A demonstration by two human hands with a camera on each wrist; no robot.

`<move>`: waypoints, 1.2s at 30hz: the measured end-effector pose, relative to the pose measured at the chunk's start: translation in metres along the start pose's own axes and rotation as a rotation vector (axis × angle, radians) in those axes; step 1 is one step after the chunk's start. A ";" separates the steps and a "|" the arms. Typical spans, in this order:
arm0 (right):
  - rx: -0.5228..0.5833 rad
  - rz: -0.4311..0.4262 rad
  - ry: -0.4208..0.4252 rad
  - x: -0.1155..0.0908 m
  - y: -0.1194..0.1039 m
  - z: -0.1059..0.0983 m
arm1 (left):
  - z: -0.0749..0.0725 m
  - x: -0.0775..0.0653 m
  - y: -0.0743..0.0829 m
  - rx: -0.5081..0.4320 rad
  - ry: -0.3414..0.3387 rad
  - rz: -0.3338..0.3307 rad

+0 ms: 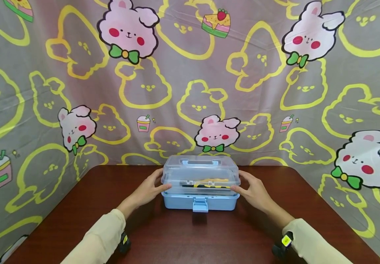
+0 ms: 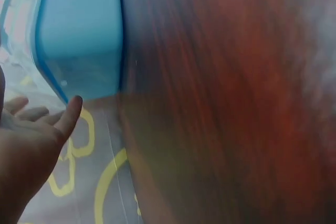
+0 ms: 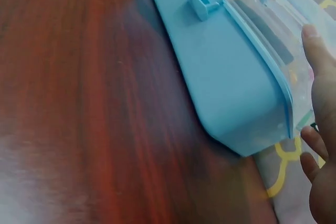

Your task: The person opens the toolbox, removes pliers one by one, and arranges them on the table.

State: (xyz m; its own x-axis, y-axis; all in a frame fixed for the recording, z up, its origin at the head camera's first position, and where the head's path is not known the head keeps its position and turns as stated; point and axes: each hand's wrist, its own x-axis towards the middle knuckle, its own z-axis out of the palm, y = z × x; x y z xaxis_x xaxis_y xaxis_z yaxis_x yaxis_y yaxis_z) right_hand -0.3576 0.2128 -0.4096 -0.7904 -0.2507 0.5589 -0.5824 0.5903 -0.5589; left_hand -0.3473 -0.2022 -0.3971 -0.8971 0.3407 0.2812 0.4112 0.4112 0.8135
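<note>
A storage box with a light blue base (image 1: 176, 202) and a clear lid (image 1: 201, 171) stands on the table. The front latch (image 1: 200, 204) hangs down, unfastened. The lid's front edge shows above the blue rim, with a see-through band between them. Yellow and black items (image 1: 211, 185) show through the clear plastic. My left hand (image 1: 148, 189) holds the lid's left end, thumb at the front corner and fingers round the side. At the opposite end my right hand (image 1: 255, 189) holds it likewise, its thumb (image 3: 314, 45) lying along the clear plastic.
The dark brown wooden table (image 1: 199, 238) reaches back to a grey patterned cloth (image 1: 190, 73) hanging behind and at both sides. A blue carrying handle (image 1: 199, 162) is set in the lid's top. Black wrist devices (image 1: 124, 242) sit at both sleeves.
</note>
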 end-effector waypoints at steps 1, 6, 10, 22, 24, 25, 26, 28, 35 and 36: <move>-0.001 -0.004 0.005 0.001 0.001 0.000 | -0.001 0.001 -0.001 -0.010 0.000 0.011; -0.002 0.005 0.024 0.006 0.003 0.002 | -0.002 0.006 -0.008 -0.013 0.033 0.070; 0.018 0.006 0.035 0.008 0.002 0.003 | 0.002 0.009 -0.009 -0.008 0.072 0.089; 0.012 0.050 0.021 0.012 -0.010 -0.003 | 0.001 0.007 0.006 0.081 0.136 0.081; -0.001 0.064 0.019 0.013 -0.012 -0.004 | 0.000 0.007 0.008 0.098 0.138 0.075; -0.004 0.075 0.017 0.014 -0.013 -0.005 | 0.000 0.007 0.009 0.106 0.141 0.068; -0.006 0.084 0.012 0.014 -0.015 -0.006 | -0.001 0.007 0.011 0.114 0.142 0.072; -0.011 0.100 0.014 0.016 -0.017 -0.007 | -0.004 0.007 0.014 0.132 0.142 0.082; -0.014 0.121 0.055 0.020 -0.025 -0.012 | -0.013 0.009 0.019 0.194 0.148 0.109; -0.015 0.128 0.057 0.020 -0.026 -0.012 | -0.014 0.009 0.020 0.191 0.151 0.106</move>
State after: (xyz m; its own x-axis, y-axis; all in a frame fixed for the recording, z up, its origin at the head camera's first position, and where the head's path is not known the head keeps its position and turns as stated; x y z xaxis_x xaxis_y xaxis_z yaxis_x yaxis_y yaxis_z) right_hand -0.3558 0.2017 -0.3766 -0.8458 -0.1287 0.5178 -0.4741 0.6266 -0.6186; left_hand -0.3497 -0.2029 -0.3715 -0.8556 0.2660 0.4441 0.5141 0.5367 0.6690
